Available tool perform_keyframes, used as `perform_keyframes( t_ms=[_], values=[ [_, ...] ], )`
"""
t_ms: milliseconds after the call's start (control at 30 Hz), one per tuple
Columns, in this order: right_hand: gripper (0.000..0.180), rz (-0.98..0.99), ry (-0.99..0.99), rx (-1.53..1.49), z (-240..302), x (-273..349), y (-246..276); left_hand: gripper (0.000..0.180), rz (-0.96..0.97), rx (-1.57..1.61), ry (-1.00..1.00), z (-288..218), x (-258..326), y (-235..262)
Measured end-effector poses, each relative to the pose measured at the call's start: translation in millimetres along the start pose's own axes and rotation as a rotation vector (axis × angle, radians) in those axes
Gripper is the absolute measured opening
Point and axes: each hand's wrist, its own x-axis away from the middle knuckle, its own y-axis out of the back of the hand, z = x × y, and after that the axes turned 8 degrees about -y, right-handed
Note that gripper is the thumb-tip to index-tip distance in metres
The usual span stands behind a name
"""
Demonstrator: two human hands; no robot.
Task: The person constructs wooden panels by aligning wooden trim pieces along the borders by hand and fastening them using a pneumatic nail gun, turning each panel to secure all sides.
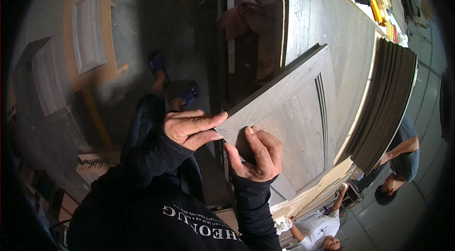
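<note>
A grey wood-grain cabinet door panel (294, 109) with a routed frame groove lies tilted over a grey workbench top (332, 28). My left hand (192, 127) pinches the panel's near corner, thumb and fingers along its edge. My right hand (256, 154) rests on the panel's face just beside that corner, thumb pressing near the edge. Both arms wear black sleeves.
A stack of similar grey panels (388, 104) stands on edge at the right of the bench. Other panels (87, 30) lean over the concrete floor at left. Two other people (403, 156) are at lower right. My feet in blue sandals (159, 63) show below.
</note>
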Motion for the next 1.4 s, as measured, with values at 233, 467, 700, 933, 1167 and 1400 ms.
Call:
perform_keyframes(
  t_ms=[233, 467, 700, 933, 1167, 1400],
  values=[
    [0.039, 0.003, -0.039, 0.023, 2.5, -2.0, 2.1, 0.033, -0.062, 0.043, -0.003, -1.8, -0.8, -5.5],
    [0.039, -0.038, -0.092, 0.068, -1.9, -15.2, 1.0, 0.032, -0.094, 0.077, -0.011, -0.8, -23.5, -9.7],
    [0.039, -0.072, -0.073, 0.068, -8.2, -21.0, 0.6, 0.025, -0.109, 0.064, -0.036, 5.0, -33.4, -11.7],
    [0.039, -0.118, -0.159, 0.02, -4.2, -26.9, 0.3, 0.023, -0.127, 0.041, -0.026, 1.5, -41.0, -10.8],
    [0.037, -0.077, -0.073, 0.057, -5.3, -34.1, 7.0, 0.024, -0.047, -0.129, -0.059, -13.1, -60.0, 8.3],
    [0.039, -0.077, -0.086, 0.021, 2.0, -28.3, 12.1, 0.049, -0.015, -0.846, -0.792, -54.6, -301.7, -2.1]
  ],
)
